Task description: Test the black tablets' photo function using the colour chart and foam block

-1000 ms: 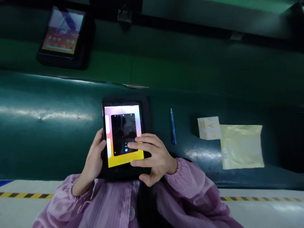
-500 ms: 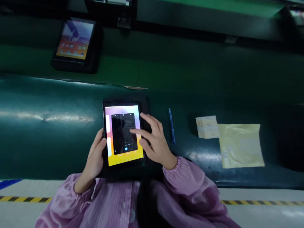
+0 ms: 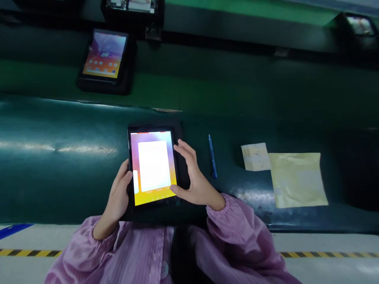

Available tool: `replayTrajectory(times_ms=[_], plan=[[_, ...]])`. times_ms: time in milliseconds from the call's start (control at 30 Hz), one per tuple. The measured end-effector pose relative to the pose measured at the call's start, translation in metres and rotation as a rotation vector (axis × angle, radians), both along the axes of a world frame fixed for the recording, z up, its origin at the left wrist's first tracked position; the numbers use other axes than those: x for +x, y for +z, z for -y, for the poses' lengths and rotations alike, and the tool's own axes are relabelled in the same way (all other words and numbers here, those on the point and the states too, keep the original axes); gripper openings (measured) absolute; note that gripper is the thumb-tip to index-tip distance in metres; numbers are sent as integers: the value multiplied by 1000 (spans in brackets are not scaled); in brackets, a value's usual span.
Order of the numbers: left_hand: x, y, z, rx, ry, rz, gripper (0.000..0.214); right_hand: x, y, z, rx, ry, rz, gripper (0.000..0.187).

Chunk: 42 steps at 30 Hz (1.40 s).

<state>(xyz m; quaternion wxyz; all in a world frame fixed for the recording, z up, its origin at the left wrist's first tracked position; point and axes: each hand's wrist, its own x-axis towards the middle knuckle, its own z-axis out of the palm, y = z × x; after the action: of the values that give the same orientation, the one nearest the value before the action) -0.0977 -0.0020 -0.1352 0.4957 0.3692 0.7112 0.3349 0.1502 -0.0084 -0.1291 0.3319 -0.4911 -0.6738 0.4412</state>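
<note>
A tablet [image 3: 154, 165] with a lit screen lies in front of me, a white panel showing over a purple-to-yellow background. My left hand [image 3: 119, 193] is closed on its left edge, thumb on the frame and fingers partly hidden behind. Over the tablet's right side is my right hand [image 3: 194, 177], fingers apart, holding nothing. Its thumb is at the lower right of the screen; whether it touches the glass I cannot tell. Under the tablet there is a dark pad or case [image 3: 183, 173], only partly visible. A blue pen [image 3: 212, 156] lies to the right of my right hand.
Another lit tablet [image 3: 105, 55] rests on a dark block on the green strip [image 3: 222, 79] beyond. A small pale block [image 3: 256, 157] and a yellowish sheet [image 3: 299, 179] lie on the right. Dark boxes stand at the far edge. The table's front edge is near my body.
My right hand's fingers have drawn back right, off the screen's middle. The dark panel on the screen has given way to a white one. The view has shifted slightly.
</note>
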Motion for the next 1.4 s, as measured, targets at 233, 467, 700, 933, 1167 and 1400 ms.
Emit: replayTrajectory(times_ms=[233, 467, 700, 933, 1167, 1400], plan=[[2, 0, 1, 0, 1, 5, 56, 7, -2, 0, -25, 68, 15, 112], [0, -2, 2, -2, 48, 27, 53, 8, -1, -1, 0, 73, -59, 99], [-3, -9, 4, -35, 47, 168, 67, 1, -1, 2, -26, 46, -74, 102], [-2, -7, 3, -28, 62, 187, 66, -8, -1, 4, -13, 0, -35, 108], [-3, -8, 4, -33, 52, 179, 61, -4, -11, 1, 35, -7, -86, 86], [-1, -13, 6, -97, 24, 234, 70, -3, -6, 3, 2, -34, -28, 93]])
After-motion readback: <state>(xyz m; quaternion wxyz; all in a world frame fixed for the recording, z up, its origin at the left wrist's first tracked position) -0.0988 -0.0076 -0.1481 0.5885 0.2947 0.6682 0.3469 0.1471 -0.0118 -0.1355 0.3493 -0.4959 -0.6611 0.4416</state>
